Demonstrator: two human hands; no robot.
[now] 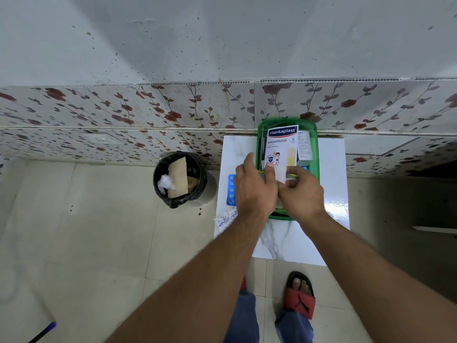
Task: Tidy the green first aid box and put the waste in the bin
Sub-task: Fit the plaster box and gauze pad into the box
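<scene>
The green first aid box (312,134) stands open on a small white marble-look table (331,169) against the wall. A Hansaplast plaster packet (280,144) lies in its far end beside a white leaflet (303,147). Both hands hover over the box's near half. My right hand (300,194) pinches a small white gauze-like piece (281,175). My left hand (254,191) touches the same piece from the left, thumb raised. The bin (181,180), lined with a black bag, stands on the floor left of the table, holding brown paper and a crumpled white wad.
A blue pill blister strip (231,190) lies on the table's left edge, partly under my left hand. A crumpled printed wrapper (225,217) sits at the table's near-left corner. A blue pen (44,331) lies on the floor at lower left. My sandalled foot (300,295) stands below the table.
</scene>
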